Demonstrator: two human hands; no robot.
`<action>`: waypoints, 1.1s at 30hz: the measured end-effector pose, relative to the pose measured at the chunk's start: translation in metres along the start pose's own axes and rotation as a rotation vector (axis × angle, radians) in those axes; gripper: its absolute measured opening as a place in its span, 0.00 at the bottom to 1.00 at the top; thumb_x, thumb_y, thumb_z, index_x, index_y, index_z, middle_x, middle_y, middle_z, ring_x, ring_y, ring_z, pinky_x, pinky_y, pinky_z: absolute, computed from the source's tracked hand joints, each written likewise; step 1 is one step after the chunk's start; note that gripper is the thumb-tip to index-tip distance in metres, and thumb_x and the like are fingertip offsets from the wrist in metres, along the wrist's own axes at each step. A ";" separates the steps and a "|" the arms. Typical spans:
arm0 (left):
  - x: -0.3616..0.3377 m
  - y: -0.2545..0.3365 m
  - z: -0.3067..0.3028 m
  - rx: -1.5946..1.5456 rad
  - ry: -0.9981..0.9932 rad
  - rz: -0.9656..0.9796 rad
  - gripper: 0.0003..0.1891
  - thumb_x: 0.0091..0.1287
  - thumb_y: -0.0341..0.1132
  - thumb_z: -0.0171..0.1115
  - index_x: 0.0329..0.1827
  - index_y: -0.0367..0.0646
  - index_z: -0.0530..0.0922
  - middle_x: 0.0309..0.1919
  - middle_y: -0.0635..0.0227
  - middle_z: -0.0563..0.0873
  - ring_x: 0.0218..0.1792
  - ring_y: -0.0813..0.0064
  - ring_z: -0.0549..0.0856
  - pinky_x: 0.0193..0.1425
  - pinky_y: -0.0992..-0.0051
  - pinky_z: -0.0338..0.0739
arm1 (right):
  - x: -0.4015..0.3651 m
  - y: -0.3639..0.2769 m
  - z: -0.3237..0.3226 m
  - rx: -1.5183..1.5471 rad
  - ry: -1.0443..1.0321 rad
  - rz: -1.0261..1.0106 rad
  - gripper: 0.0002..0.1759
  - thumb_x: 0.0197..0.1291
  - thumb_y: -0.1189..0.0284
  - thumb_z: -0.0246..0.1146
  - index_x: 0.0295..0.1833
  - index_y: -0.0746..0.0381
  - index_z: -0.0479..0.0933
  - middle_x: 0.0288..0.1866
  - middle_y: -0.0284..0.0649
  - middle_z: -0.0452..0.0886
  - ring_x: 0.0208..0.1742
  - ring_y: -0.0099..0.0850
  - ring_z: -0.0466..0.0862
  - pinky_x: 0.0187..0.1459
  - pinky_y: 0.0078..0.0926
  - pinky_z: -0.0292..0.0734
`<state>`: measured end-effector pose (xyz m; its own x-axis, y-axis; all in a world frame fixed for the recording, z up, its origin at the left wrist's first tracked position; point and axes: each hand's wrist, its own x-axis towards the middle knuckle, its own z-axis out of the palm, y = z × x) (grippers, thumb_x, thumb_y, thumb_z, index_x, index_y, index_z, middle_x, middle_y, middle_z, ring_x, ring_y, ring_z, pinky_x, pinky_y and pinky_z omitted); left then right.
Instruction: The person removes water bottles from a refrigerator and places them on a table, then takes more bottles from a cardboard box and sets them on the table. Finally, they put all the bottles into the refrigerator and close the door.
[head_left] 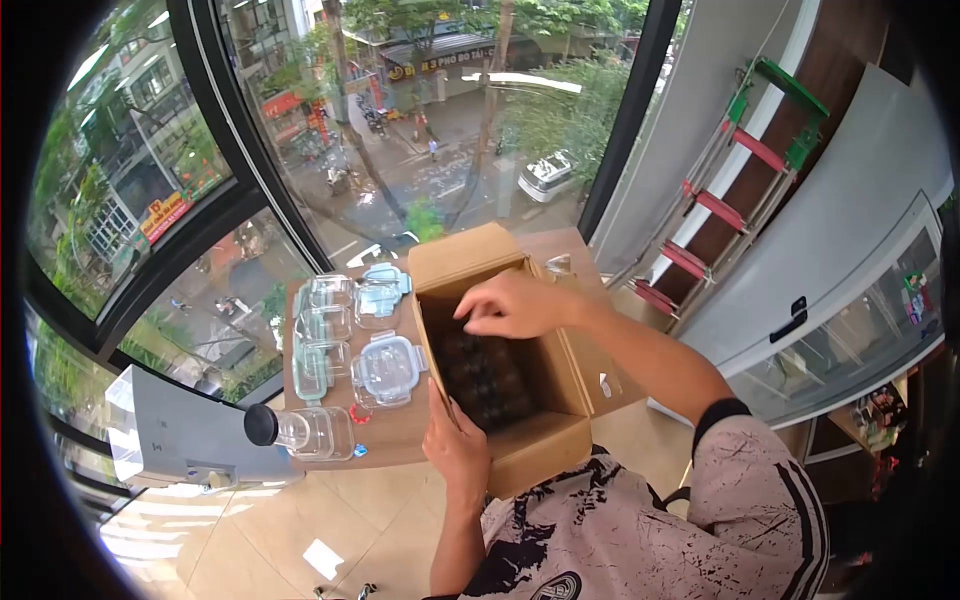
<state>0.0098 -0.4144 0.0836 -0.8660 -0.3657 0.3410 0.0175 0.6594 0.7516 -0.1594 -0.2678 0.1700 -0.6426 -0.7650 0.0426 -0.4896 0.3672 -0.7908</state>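
Note:
An open cardboard box (540,440) stands at the table's near edge, against the person's shirt, with its flaps folded out. Several dark, rounded items (485,375) lie inside in shadow; I cannot make out their kind. My left hand (458,445) grips the left wall of the box near the front corner. Over the opening is my right hand (518,303), its fingers bent loosely and apart, pointing left, with nothing visible in them. To the left of the box are clear food containers with lids (388,370).
A clear jar with a black lid (300,430) lies near the table's left front corner, beside a red ring (360,413) and a small blue piece (361,451). A grey cabinet (200,430) stands left. Windows rise behind; a folded ladder (720,210) leans at right.

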 end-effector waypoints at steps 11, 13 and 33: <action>0.017 0.012 -0.001 -0.017 -0.041 -0.156 0.20 0.68 0.25 0.52 0.63 0.32 0.71 0.46 0.45 0.84 0.41 0.54 0.86 0.44 0.66 0.79 | -0.158 0.149 -0.010 0.549 0.999 0.428 0.11 0.64 0.69 0.62 0.47 0.64 0.76 0.27 0.30 0.78 0.26 0.15 0.76 0.25 0.13 0.69; 0.019 0.011 -0.001 -0.032 -0.047 -0.128 0.19 0.70 0.24 0.50 0.63 0.31 0.70 0.46 0.49 0.84 0.44 0.64 0.86 0.46 0.71 0.79 | -0.184 0.183 0.020 0.608 0.966 0.608 0.13 0.64 0.67 0.62 0.48 0.64 0.76 0.25 0.30 0.78 0.23 0.15 0.75 0.23 0.14 0.68; 0.045 -0.010 0.009 0.291 0.004 -0.082 0.15 0.66 0.26 0.55 0.55 0.35 0.77 0.37 0.50 0.86 0.41 0.60 0.87 0.44 0.69 0.77 | -0.131 0.264 0.086 0.503 0.728 0.474 0.29 0.52 0.70 0.71 0.59 0.63 0.70 0.24 0.33 0.79 0.26 0.23 0.79 0.31 0.23 0.75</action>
<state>-0.0338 -0.4308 0.0863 -0.8568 -0.4275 0.2883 -0.1966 0.7878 0.5837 -0.1539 -0.1167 -0.0970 -0.9932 -0.0263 -0.1137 0.1083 0.1548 -0.9820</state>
